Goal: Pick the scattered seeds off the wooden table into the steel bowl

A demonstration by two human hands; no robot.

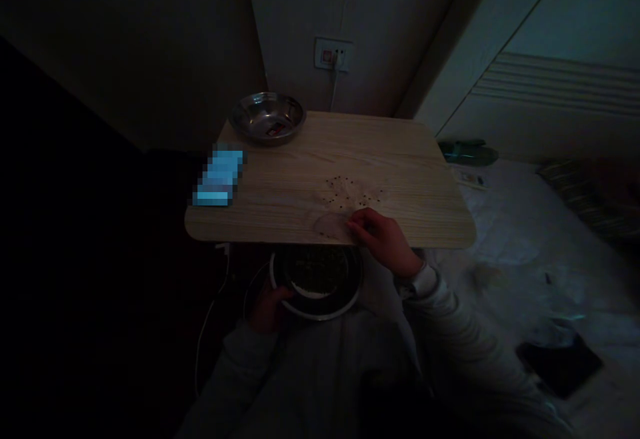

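Observation:
My right hand [383,233] rests on the front edge of a small wooden table [400,159], fingers curled and pinched beside a pale heap [329,225] and a scatter of small dark grains [350,192]. What the fingers pinch is too small to make out. My left hand [270,307] grips the rim of a round metal bowl [345,302] held just below the table's front edge. The bowl holds dark and pale contents. The scene is very dim.
An empty steel bowl [267,117] stands at the table's back left. A glowing blurred phone [219,177] lies at the left edge. A wall socket [333,54] with a cable is behind. A bed with clutter [550,279] lies to the right.

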